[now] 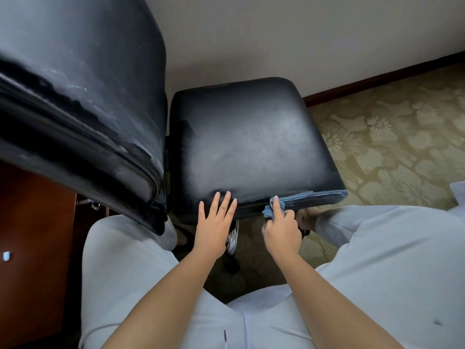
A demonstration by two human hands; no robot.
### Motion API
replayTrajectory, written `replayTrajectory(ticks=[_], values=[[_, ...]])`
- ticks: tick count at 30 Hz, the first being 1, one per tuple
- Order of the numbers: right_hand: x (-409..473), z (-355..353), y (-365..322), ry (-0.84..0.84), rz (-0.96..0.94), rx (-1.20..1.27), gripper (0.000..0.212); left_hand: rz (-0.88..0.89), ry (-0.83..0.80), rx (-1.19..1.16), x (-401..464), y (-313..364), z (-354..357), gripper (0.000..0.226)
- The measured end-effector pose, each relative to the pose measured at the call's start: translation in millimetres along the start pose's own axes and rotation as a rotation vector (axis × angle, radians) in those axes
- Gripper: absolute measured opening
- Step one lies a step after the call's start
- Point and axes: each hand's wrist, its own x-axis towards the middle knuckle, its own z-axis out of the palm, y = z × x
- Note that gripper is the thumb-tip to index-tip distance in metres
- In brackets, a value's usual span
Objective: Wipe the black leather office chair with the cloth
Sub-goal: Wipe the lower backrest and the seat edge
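At the far left stands a reddish-brown wooden cabinet (30,222). Over it leans the worn backrest (75,84) of the black leather office chair, its surface scuffed and peeling along the near edge. Just right of the backrest lies the chair's seat cushion (249,142), dull and dusty on top. The left hand (215,222) rests flat on the near edge of the seat, fingers straight and slightly spread. To its right, the right hand (281,230) grips a bunched blue cloth (273,210), with the index finger extended and pressing the cloth against the seat's near edge seam; the other fingers are curled round the cloth. The person's pale trousers (390,260) fill the near part of the view. At the right spreads a green floral-patterned carpet (390,137), meeting a cream wall (276,39) along a dark baseboard (377,76).
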Motion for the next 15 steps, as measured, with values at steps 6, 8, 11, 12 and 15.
replayTrajectory(ticks=[6, 8, 11, 12, 15], values=[[2, -2, 3, -0.047, -0.07, -0.05, 0.066, 0.017, 0.017, -0.001, -1, -9, 1, 0.098], [2, -3, 5, -0.002, -0.003, -0.046, 0.066, 0.011, 0.005, 0.002, 0, -14, 2, 0.099], [-2, -1, 2, -0.021, -0.017, -0.053, 0.069, -0.029, -0.025, 0.014, -1, -6, -3, 0.096], [-4, 1, 0, -0.038, -0.057, -0.045, 0.069, -0.052, -0.033, 0.014, -1, 0, -6, 0.094], [-7, 3, -4, -0.056, -0.141, -0.091, 0.068, -0.103, -0.014, 0.001, -1, 14, -11, 0.086]])
